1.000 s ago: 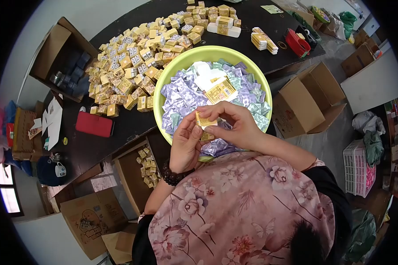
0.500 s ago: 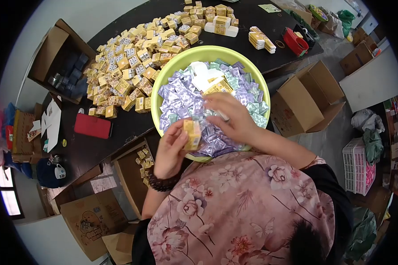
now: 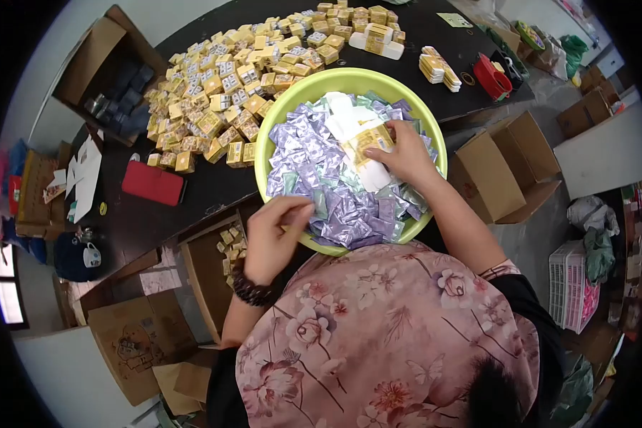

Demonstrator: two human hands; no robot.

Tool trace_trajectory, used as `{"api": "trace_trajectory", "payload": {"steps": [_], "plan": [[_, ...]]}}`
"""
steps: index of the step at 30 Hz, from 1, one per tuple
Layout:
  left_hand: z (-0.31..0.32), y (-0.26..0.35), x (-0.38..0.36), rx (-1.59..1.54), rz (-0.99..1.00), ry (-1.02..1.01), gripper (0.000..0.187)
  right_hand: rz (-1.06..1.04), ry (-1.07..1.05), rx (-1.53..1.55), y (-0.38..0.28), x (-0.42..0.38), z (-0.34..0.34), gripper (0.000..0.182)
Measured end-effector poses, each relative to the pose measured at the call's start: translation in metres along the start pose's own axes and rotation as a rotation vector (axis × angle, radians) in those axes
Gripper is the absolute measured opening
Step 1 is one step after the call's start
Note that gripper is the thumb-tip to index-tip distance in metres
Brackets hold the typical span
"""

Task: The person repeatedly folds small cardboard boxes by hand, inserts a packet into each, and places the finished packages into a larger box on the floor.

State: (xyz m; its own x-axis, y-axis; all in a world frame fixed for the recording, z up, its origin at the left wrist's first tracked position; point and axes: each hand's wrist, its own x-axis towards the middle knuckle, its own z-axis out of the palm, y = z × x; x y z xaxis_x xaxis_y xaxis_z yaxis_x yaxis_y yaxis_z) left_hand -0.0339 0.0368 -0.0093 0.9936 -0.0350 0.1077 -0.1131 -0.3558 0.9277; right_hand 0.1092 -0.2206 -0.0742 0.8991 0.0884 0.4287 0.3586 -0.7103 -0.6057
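A lime-green basin (image 3: 269,135) in front of me is full of small shiny purple and green sachets (image 3: 299,146). On the sachets lie flat, unfolded yellow-and-white box blanks (image 3: 369,143). My right hand (image 3: 410,155) grips these blanks at their right edge, thumb on top. My left hand (image 3: 272,232) is at the basin's near-left rim, its fingers curled together. A trace of yellow shows by its fingers, but what it holds, if anything, is mostly hidden.
Many small yellow boxes (image 3: 214,93) are heaped on the dark table (image 3: 214,196). A red phone case (image 3: 152,183) lies at left, more flat blanks (image 3: 439,69) and a red container (image 3: 493,77) at far right. Below left, a carton (image 3: 203,285) holds small yellow boxes; another carton (image 3: 510,167) stands open at right.
The yellow box in my left hand no longer shows, and that hand has moved slightly down and left. My right hand has moved right and taken hold of the flat blanks.
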Motion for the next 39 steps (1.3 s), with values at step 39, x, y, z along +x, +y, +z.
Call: {"api": "trace_trajectory", "payload": {"steps": [39], "plan": [[0.038,0.009,0.028,-0.641,0.127,-0.163,0.038,0.071,-0.509,1.065,-0.099,-0.03,-0.057,0.016]]}}
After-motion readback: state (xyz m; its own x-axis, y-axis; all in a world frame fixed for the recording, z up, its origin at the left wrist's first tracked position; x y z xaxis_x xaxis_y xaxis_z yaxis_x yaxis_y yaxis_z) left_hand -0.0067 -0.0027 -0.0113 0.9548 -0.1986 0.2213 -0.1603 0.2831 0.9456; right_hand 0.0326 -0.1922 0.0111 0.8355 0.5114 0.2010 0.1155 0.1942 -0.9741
